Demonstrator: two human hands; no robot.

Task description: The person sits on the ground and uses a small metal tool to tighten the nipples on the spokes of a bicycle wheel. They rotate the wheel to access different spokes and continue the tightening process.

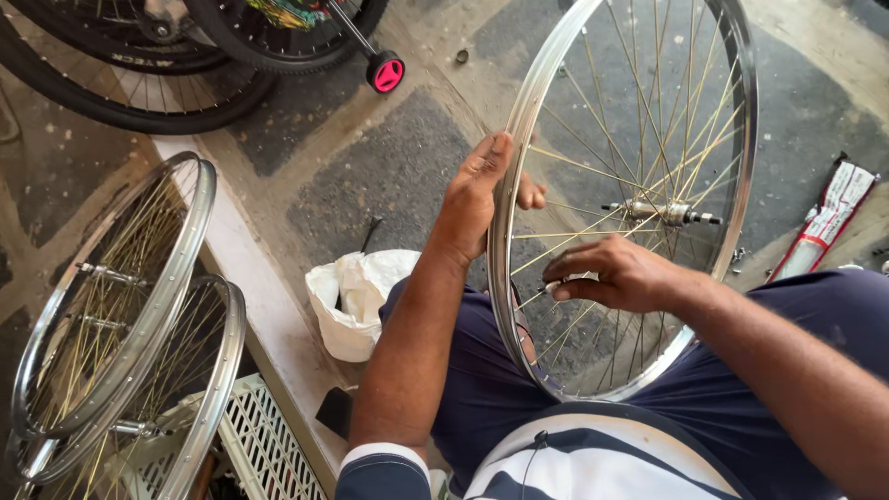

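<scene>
We hold the silver spoked bicycle wheel (741,185) upright between our knees. Our left hand (477,199) is closed on its near rim, thumb on top. Our right hand (616,275), nearer the steel hub axle (662,213), pinches a small white-tipped tool (556,286) at a thin golden spoke (593,227) low inside the wheel.

Single head view, steep downward look, close over the lap; left hand (472,199) grip on wheel rim (505,231) sits mid-frame.
</scene>
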